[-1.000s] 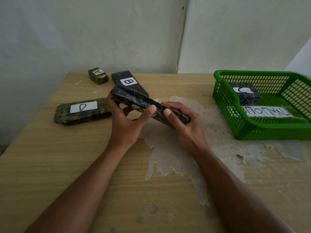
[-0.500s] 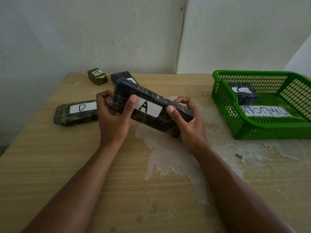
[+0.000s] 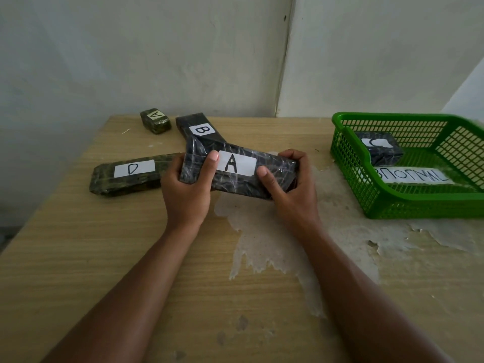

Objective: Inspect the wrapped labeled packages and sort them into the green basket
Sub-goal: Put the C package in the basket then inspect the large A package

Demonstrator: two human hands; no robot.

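A long dark wrapped package labeled A (image 3: 272,167) is held above the table with its label facing me. My left hand (image 3: 187,189) grips its left end and my right hand (image 3: 292,191) grips its right end. The package labeled D (image 3: 123,176) lies flat to the left. Behind the held one lies the package labeled B (image 3: 199,128), partly hidden. A small package labeled A (image 3: 155,120) sits at the far left back. The green basket (image 3: 348,163) stands at the right and holds a dark package labeled C (image 3: 382,151) and a white paper strip.
The wooden table (image 3: 78,258) has a large patch of peeled veneer (image 3: 264,237) under and right of my hands. White walls close the back, and the table's left edge drops to the floor.
The long package has been turned over in both hands, so its A label now faces me, and it has levelled out toward horizontal.
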